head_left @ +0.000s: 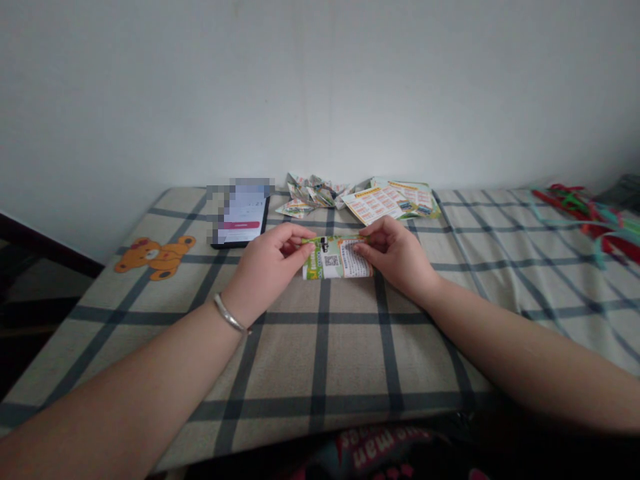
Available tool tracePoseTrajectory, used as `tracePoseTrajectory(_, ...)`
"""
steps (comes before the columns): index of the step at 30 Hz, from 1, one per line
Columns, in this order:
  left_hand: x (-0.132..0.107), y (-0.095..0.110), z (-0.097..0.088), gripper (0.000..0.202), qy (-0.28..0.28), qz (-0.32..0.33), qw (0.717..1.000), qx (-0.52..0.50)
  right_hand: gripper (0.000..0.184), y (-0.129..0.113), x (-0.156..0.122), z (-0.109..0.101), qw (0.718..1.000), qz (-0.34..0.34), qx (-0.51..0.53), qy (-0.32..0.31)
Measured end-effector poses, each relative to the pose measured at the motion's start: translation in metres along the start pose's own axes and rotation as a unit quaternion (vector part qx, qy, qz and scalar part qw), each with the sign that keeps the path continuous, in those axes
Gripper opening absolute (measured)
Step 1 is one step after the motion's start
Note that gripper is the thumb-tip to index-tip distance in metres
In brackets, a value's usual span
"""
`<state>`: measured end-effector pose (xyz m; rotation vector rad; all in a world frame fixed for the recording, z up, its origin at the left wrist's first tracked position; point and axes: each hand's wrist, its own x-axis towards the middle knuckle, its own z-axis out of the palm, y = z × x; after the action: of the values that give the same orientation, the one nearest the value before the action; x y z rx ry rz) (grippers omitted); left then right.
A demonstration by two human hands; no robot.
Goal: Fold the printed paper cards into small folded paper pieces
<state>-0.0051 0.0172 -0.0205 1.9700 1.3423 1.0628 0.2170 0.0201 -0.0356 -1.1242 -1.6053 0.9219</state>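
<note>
A small printed paper leaflet (pixel 333 261) with a QR code and green edges is stretched between my two hands, just above the checked cloth. My left hand (pixel 273 263), with a silver bangle at the wrist, pinches its upper left corner between thumb and fingers. At the upper right corner, the thumb and fingers of my right hand (pixel 400 260) grip it the same way. The leaflet's top edge looks folded or curled. Behind it lie crumpled or folded printed papers (pixel 313 193) and, to their right, several flat leaflets (pixel 377 203).
A phone (pixel 243 217) with a lit screen, partly blurred out, lies left of the papers. An orange bear cutout (pixel 155 257) is on the left of the checked tablecloth (pixel 285 360). Red, green and pale blue ribbon-like items (pixel 595 223) lie far right. A white wall (pixel 320 87) stands behind.
</note>
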Motion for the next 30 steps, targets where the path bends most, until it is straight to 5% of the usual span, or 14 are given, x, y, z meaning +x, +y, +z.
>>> tracePoseTrajectory(10, 0.006, -0.007, -0.006, 0.013, -0.046, 0.074, 0.978, 0.19, 0.011, -0.006, 0.0, -0.005, 0.962, -0.048, -0.269, -0.033)
tracePoseTrajectory(17, 0.007, -0.005, -0.006, 0.015, -0.05, 0.165, 0.933, 0.316, 0.01, -0.004, 0.003, -0.004, 0.951, -0.067, -0.297, -0.047)
tracePoseTrajectory(30, 0.007, -0.004, -0.005, 0.011, -0.069, 0.16, 0.913, 0.37, 0.013, -0.01, 0.003, -0.004, 0.916, -0.062, -0.392, -0.059)
